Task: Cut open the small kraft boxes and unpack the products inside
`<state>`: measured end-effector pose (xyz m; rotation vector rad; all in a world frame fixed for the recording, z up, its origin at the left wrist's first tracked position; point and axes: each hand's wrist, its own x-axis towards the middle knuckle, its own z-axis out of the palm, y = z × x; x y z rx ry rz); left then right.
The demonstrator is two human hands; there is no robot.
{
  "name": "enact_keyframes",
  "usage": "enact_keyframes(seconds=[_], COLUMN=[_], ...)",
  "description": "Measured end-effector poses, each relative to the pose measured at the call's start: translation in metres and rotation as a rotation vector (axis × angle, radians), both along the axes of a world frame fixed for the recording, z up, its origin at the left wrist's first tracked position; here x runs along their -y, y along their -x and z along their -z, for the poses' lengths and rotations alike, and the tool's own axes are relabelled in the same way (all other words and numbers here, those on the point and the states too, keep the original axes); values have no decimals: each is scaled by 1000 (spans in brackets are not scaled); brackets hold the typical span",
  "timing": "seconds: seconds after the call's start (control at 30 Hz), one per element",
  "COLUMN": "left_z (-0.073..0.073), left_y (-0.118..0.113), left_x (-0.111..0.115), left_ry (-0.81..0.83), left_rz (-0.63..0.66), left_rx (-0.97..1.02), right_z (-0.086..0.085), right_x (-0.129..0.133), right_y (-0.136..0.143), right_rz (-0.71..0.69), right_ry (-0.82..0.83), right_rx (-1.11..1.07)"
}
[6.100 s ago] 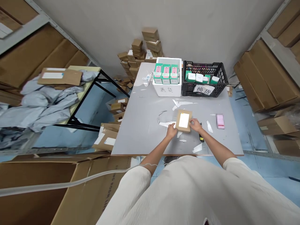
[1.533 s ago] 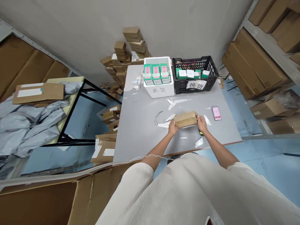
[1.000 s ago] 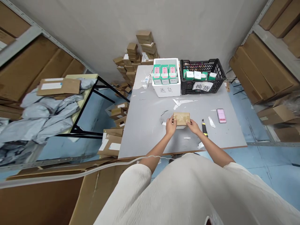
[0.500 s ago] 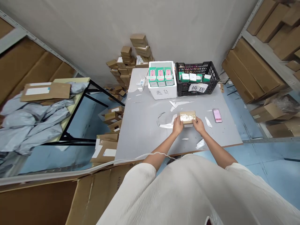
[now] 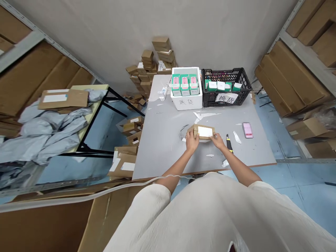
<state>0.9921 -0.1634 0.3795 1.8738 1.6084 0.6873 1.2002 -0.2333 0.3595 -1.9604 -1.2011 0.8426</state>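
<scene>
A small brown cardboard box (image 5: 204, 131) with a white label on its upper face is held over the grey table (image 5: 162, 147). My left hand (image 5: 192, 140) grips its left end, fingers wrapped round the corner. At its lower right corner, my right hand (image 5: 217, 140) holds the box between thumb and fingers. A black and yellow utility knife (image 5: 229, 143) lies just right of my right hand. Scraps of white paper (image 5: 237, 137) and a pink-screened phone (image 5: 247, 130) rest farther right.
At the table's back stand a white foam box (image 5: 187, 104) with green and pink packages and a black crate (image 5: 245, 87) with more. Stacked cartons (image 5: 147, 66) fill the back left. Grey parcels (image 5: 52, 129) lie on a side table.
The box has turned, now showing its white label instead of the shiny taped face. My left hand has shifted round its left end. The knife now shows beside my right hand. The view has shifted slightly.
</scene>
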Motion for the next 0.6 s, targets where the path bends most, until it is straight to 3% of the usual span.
enact_keyframes(seconds=[0.13, 0.33, 0.6], left_z=[4, 8, 44], left_y=[16, 4, -19], left_x=[-4, 3, 27], left_ry=[21, 47, 207], left_rz=[4, 59, 119], left_rx=[120, 220, 238], right_z=[7, -6, -1], right_x=[7, 24, 54], right_y=[6, -8, -48], right_rz=[68, 154, 182], right_ry=[62, -49, 23], right_rx=[-186, -86, -79])
